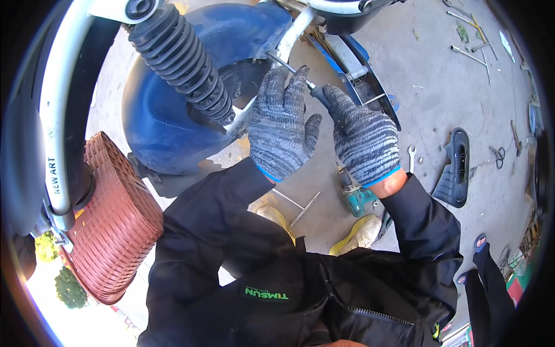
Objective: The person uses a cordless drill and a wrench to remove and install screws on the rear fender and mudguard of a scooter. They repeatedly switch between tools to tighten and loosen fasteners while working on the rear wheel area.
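Observation:
My right hand (367, 133), in a grey striped knit glove, is closed around the dark handle of a screwdriver (319, 96). Its thin shaft slants up and left, and the tip meets a fixing point on a blue fender (153, 118) beside a white frame arm (296, 32). My left hand (283, 118), gloved alike, lies with fingers stretched toward that spot, under the shaft. Its thumb stands apart, and the index fingertip is close to the shaft; whether it touches, I cannot tell. A black ribbed shock absorber boot (180, 63) crosses the fender to the left of my hands.
On the grey floor lie a teal power drill (359, 199), a T-handle wrench (304, 209), a spanner (412, 156), a black plastic part (455, 170) and several long tools (471, 55). A reddish woven basket (121, 220) hangs left. Another person's legs (491, 280) show at right.

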The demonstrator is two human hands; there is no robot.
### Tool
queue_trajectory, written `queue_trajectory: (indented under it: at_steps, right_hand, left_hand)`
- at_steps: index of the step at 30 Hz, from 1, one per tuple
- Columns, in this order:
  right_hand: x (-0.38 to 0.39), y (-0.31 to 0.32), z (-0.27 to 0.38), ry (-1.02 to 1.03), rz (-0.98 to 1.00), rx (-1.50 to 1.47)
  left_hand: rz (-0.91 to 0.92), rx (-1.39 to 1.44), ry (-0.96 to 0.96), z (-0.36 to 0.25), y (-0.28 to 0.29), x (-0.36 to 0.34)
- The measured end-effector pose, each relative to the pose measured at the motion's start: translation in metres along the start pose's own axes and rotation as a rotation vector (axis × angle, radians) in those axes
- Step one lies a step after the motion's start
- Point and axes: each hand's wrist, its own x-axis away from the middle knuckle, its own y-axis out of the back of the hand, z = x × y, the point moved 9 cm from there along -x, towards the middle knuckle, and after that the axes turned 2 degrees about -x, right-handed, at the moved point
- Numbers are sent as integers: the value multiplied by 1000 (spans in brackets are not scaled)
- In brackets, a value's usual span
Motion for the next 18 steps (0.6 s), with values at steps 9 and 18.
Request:
queue_trajectory:
  at_steps: [9,18]
  right_hand:
    - [17,-22,-10,-108,-140,-409]
    - [263,-68,-208,-346,145,-126]
  left_hand:
    - [-64,-191,-209,-18,-4,1]
    - [-112,-181,-282,-26,-5,4]
